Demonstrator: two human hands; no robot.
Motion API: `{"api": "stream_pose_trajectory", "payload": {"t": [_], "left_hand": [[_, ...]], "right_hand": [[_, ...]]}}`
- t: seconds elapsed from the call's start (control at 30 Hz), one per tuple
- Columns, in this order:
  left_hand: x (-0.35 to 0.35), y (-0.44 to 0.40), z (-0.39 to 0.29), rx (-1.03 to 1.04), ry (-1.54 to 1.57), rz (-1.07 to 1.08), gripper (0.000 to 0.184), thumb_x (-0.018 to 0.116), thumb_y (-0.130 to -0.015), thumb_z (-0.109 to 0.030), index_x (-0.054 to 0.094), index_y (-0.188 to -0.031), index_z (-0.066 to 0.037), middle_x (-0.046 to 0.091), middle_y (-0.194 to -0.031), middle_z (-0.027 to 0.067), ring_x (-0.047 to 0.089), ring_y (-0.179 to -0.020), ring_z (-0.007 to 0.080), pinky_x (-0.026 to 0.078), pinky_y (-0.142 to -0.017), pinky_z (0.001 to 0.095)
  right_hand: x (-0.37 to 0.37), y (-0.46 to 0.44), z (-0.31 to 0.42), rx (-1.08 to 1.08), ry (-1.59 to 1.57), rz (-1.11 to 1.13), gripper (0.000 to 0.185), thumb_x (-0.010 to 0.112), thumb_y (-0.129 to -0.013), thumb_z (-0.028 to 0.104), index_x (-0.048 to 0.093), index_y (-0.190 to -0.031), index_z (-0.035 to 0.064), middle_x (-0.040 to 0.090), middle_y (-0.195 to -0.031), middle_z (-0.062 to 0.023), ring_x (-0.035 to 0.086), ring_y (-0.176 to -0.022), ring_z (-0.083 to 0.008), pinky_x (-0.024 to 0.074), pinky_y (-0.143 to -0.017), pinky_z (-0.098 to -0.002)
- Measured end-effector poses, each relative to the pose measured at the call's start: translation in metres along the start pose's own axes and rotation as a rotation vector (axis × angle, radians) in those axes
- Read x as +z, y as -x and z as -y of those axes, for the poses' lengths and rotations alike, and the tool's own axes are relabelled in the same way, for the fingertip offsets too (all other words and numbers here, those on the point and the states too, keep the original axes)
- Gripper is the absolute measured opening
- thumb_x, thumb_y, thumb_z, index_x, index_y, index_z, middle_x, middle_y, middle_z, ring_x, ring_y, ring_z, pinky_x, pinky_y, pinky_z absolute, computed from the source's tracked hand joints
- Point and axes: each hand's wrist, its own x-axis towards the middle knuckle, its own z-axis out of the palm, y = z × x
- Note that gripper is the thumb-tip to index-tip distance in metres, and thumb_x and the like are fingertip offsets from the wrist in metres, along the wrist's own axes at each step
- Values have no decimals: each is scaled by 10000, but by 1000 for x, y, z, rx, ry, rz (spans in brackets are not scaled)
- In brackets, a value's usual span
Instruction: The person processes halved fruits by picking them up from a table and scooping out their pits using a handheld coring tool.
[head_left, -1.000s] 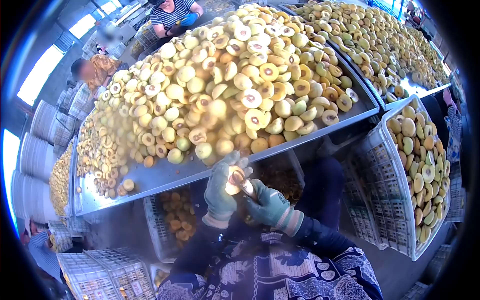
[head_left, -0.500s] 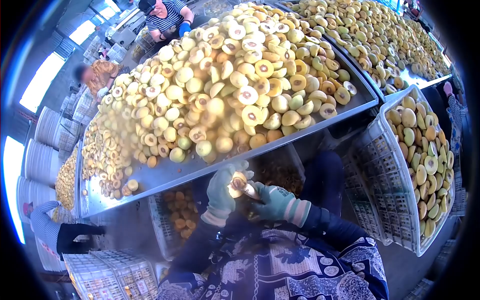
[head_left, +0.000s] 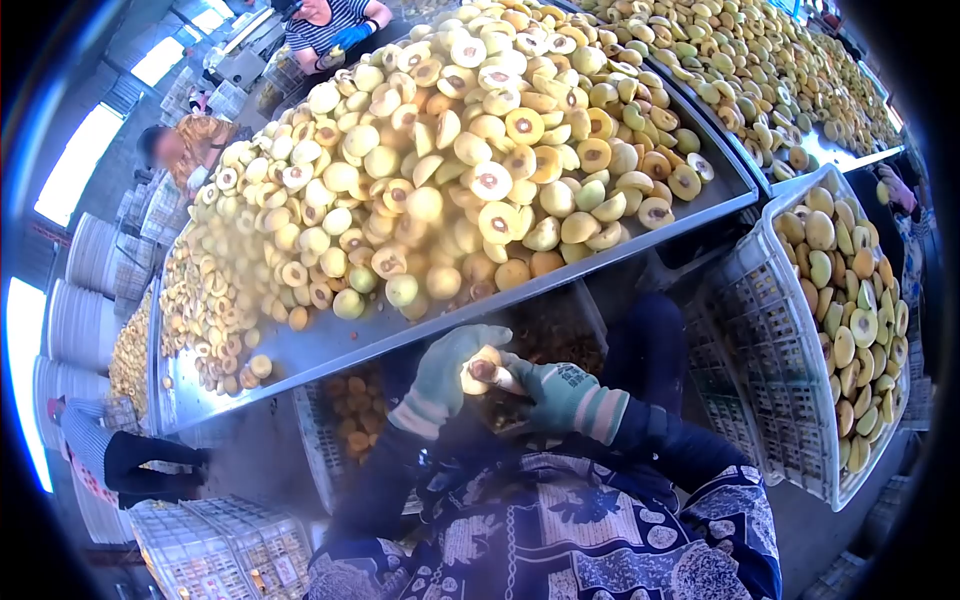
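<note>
Between left hand (head_left: 440, 375) and right hand (head_left: 565, 398), before a table (head_left: 290, 357), is a piece of fruit (head_left: 472, 380). Heaped fruit (head_left: 425, 185) lies on that table; behind, to the right, a second table (head_left: 838, 153) bears more. A filled crate (head_left: 775, 330) stands right of the near table; a lower crate (head_left: 313, 430) sits below that table's front edge. Stacked tubs (head_left: 82, 325) stand far left, other crates (head_left: 220, 550) lower left.

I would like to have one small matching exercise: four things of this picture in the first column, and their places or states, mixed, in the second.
1. Fruit piece
2. Slim tool
3. Slatted crate at right
4. Nearest metal table

A. Under the heap straight ahead
B. In the left hand
C. Filled with cut fruit
D. In the right hand

Right pairs: 1-B, 2-D, 3-C, 4-A
</note>
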Motion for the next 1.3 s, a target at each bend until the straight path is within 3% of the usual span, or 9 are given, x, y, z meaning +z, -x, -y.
{"api": "stream_pose_trajectory", "payload": {"t": [0.07,0.23,0.4,0.5,0.53,0.7,0.87,0.97,1.3], "left_hand": [[-5,-6,-10,-287,294,76,372,504,-949,-186,511,-1219,70,577,-1194,180,606,-1040,266,497,-912,343],[23,4,5,230,60,-181,425,570,-927,-156,488,-1291,47,605,-1154,138,553,-1152,225,458,-948,327],[6,8,-6,117,-241,73,366,499,-955,-208,540,-1225,36,611,-1163,141,601,-1077,244,488,-912,338],[-5,-6,-14,35,-430,274,365,466,-955,-251,570,-1178,19,622,-1178,146,660,-957,227,532,-822,323],[8,-3,-26,-276,10,154,383,446,-974,-235,527,-1244,24,590,-1186,150,595,-1049,266,480,-920,358],[31,-2,18,369,-185,-219,504,427,-989,-352,462,-1311,35,525,-1309,149,599,-1082,312,505,-916,370],[25,5,4,113,-26,-122,427,419,-1003,-307,561,-1188,50,618,-1170,128,664,-841,238,564,-749,326],[23,3,7,-25,51,-96,473,426,-996,-365,559,-1191,45,625,-1152,138,670,-778,257,568,-712,330],[43,-1,25,491,-130,-293,381,437,-982,-286,579,-1189,1,641,-965,107,592,-740,145,552,-792,340]], "right_hand": [[4,-6,-13,95,-47,50,405,579,-905,350,507,-1247,146,657,-987,-171,642,-897,-343,493,-794,-395],[2,-5,0,271,-634,85,403,595,-897,382,551,-1169,88,662,-1010,-177,643,-954,-320,487,-844,-384],[0,-7,-4,55,-12,125,375,536,-925,369,562,-1176,92,673,-934,-115,655,-846,-245,501,-792,-335],[-14,2,10,158,-426,195,345,566,-917,323,561,-1174,93,661,-845,-89,643,-734,-197,506,-682,-303],[-15,3,10,214,-611,221,336,578,-913,304,556,-1175,94,647,-819,-71,621,-694,-168,490,-640,-280],[26,-8,-29,156,-1327,308,325,633,-893,229,537,-1176,102,576,-727,11,504,-563,-44,384,-482,-182],[8,-2,-2,234,-397,205,375,583,-922,297,547,-1214,65,635,-934,-35,596,-763,-105,508,-710,-272],[6,1,-3,261,-544,283,358,586,-914,304,594,-1165,49,642,-978,-74,602,-857,-128,491,-791,-280],[33,7,-22,103,-1956,757,280,471,-980,192,599,-1065,-43,527,-607,38,433,-406,-44,363,-373,-165]]}}
